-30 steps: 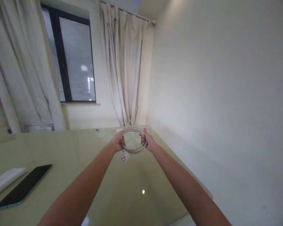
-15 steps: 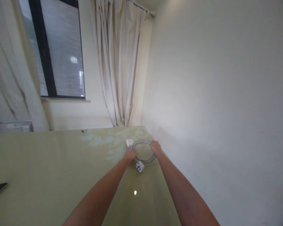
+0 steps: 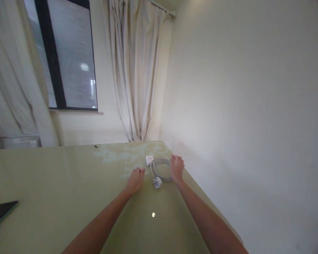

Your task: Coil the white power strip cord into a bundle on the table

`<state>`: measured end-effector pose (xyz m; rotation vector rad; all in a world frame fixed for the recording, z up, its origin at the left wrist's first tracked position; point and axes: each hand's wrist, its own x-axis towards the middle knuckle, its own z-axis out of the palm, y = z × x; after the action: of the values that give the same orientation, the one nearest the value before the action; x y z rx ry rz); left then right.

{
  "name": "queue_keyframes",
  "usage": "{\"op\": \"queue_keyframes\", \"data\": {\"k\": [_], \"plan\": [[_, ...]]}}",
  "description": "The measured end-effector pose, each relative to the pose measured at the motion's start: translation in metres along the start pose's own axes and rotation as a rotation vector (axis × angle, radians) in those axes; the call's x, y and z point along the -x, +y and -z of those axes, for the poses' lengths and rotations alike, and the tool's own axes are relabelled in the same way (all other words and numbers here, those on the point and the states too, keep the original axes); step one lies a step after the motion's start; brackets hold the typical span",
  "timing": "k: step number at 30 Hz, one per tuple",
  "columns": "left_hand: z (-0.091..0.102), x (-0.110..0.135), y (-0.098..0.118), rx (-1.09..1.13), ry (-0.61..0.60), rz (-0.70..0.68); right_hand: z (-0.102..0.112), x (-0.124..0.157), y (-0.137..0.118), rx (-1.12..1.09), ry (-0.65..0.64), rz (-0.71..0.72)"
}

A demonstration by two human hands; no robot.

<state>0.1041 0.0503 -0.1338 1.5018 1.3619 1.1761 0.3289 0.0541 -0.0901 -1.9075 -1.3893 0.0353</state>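
A coiled white extension cord (image 3: 160, 168) lies on the pale green table (image 3: 69, 183) near its far right corner. A white plug (image 3: 157, 182) sits at the coil's near end and a small white socket block (image 3: 149, 160) at its far end. My left hand (image 3: 136, 179) hovers just left of the coil, fingers loosely curled and holding nothing. My right hand (image 3: 177, 167) rests at the coil's right edge with fingers bent over it; whether it still touches the cord is unclear.
A dark tablet (image 3: 1, 211) lies at the table's left edge. Cream curtains (image 3: 134, 70) and a dark-framed window (image 3: 66, 56) stand behind the table. A bare white wall (image 3: 241, 106) runs close along the table's right side.
The coil was held up between both hands, then lowered onto the table. My left hand has let go and drawn back to the left; my right hand has loosened at the coil's edge.
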Motion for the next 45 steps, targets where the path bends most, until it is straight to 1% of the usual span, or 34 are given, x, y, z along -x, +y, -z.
{"op": "queue_keyframes", "data": {"k": [1, 3, 5, 7, 9, 11, 12, 14, 18, 21, 25, 29, 32, 35, 37, 39, 42, 43, 45], "plan": [[0.011, 0.012, -0.004, -0.022, 0.009, -0.033, -0.001, 0.014, -0.012, -0.029, -0.005, 0.082], [0.032, 0.035, -0.011, -0.072, 0.025, -0.094, -0.009, 0.048, -0.035, -0.083, -0.046, 0.261], [0.049, 0.055, -0.017, -0.112, 0.040, -0.140, -0.025, 0.085, -0.055, -0.104, -0.099, 0.565], [0.062, 0.070, -0.022, -0.149, 0.065, -0.171, -0.042, 0.117, -0.069, -0.056, -0.167, 0.770], [0.069, 0.079, -0.024, -0.190, 0.097, -0.186, -0.054, 0.138, -0.074, 0.035, -0.272, 0.879], [0.070, 0.083, -0.024, -0.239, 0.122, -0.190, -0.058, 0.147, -0.073, 0.109, -0.371, 0.915], [0.070, 0.085, -0.024, -0.263, 0.126, -0.192, -0.058, 0.148, -0.070, 0.131, -0.402, 0.914], [0.067, 0.087, -0.023, -0.311, 0.109, -0.200, -0.053, 0.144, -0.062, 0.149, -0.419, 0.891], [0.059, 0.092, -0.021, -0.410, 0.019, -0.223, -0.045, 0.137, -0.052, 0.170, -0.401, 0.840], [0.057, 0.095, -0.020, -0.496, -0.025, -0.228, -0.047, 0.136, -0.050, 0.176, -0.387, 0.821], [0.059, 0.098, -0.019, -0.611, -0.036, -0.206, -0.051, 0.137, -0.049, 0.177, -0.390, 0.833], [0.060, 0.098, -0.016, -0.695, -0.038, -0.174, -0.050, 0.136, -0.047, 0.184, -0.384, 0.845], [0.058, 0.097, -0.015, -0.726, -0.036, -0.165, -0.047, 0.137, -0.044, 0.188, -0.358, 0.834], [0.055, 0.096, -0.016, -0.731, -0.040, -0.164, -0.043, 0.136, -0.044, 0.198, -0.310, 0.791], [0.054, 0.095, -0.017, -0.724, -0.042, -0.168, -0.037, 0.131, -0.045, 0.205, -0.262, 0.731], [0.054, 0.094, -0.018, -0.711, -0.044, -0.172, -0.028, 0.120, -0.049, 0.218, -0.216, 0.614], [0.054, 0.092, -0.020, -0.679, -0.043, -0.172, -0.011, 0.094, -0.058, 0.280, -0.178, 0.360], [0.054, 0.091, -0.020, -0.666, -0.041, -0.171, -0.007, 0.084, -0.060, 0.308, -0.175, 0.303], [0.055, 0.089, -0.021, -0.635, -0.035, -0.167, -0.004, 0.067, -0.065, 0.355, -0.182, 0.242]]}}
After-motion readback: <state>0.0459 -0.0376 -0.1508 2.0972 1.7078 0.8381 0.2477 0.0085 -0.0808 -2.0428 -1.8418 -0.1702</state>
